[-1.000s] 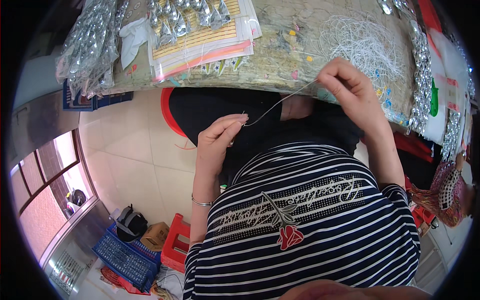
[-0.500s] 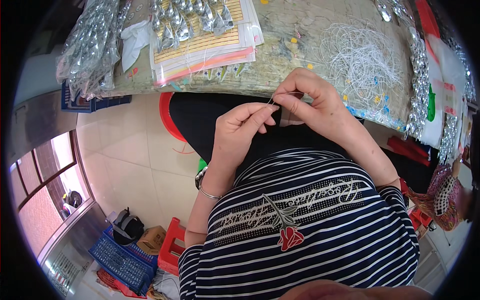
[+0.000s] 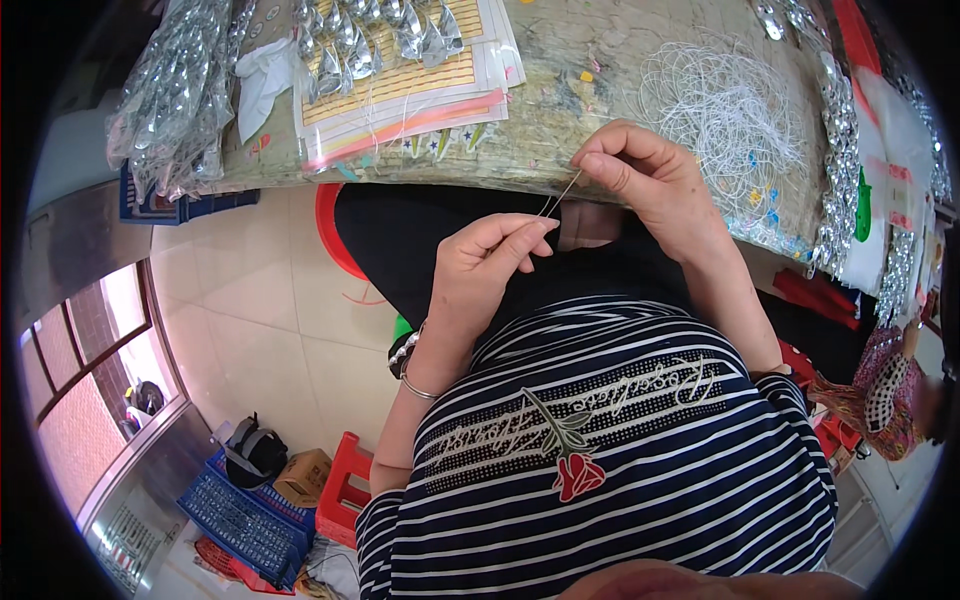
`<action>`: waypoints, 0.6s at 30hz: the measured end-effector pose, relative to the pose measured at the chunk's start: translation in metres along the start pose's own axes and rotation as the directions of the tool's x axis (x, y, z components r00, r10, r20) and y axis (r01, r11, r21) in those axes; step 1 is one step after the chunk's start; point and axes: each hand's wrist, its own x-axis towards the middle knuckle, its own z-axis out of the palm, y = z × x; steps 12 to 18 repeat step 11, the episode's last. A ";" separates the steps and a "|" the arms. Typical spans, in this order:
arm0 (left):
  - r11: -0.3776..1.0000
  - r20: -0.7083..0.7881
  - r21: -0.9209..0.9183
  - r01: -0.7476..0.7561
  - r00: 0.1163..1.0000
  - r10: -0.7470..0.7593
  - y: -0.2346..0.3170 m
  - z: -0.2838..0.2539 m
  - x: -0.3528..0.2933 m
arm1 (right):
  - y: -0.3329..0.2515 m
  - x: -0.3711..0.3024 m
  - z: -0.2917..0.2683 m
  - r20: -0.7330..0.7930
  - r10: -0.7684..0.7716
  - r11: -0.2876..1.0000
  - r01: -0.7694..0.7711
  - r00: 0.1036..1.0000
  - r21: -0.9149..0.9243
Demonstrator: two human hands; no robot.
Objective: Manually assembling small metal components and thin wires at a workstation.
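Between my two hands runs a thin white string [image 3: 562, 194], doubled and pulled straight on a slant. My left hand [image 3: 485, 258] pinches its lower end between thumb and fingertips, over my dark lap. The upper end is in the pinch of my right hand [image 3: 650, 180], by the table's front edge. A loose tangle of white strings [image 3: 715, 110] lies on the table just beyond my right hand. Silver teardrop-shaped pendants [image 3: 380, 40] rest on a stack of patterned sheets [image 3: 400, 105] at the upper left.
Bagged silver pendants [image 3: 175, 100] and a crumpled white tissue [image 3: 265, 85] lie at the table's left. Silver strands [image 3: 835, 170] hang over its right edge. Below are a blue crate [image 3: 240, 520] and a red stool [image 3: 345, 490]. Another person's patterned sleeve [image 3: 880, 395] shows at right.
My right hand has moved up and to the right, away from my left. The string, looped close between the fingers before, is now stretched straight.
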 end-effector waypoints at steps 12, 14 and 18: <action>1.000 0.008 -0.021 0.012 1.000 -0.011 -0.003 0.002 -0.001 | 0.011 0.003 -0.001 0.098 0.090 0.956 -0.114 0.991 0.269; 1.000 0.008 -0.021 0.012 1.000 -0.011 -0.003 0.002 -0.001 | 0.011 0.003 -0.001 0.098 0.090 0.956 -0.114 0.991 0.269; 1.000 0.008 -0.021 0.012 1.000 -0.011 -0.003 0.002 -0.001 | 0.011 0.003 -0.001 0.098 0.090 0.956 -0.114 0.991 0.269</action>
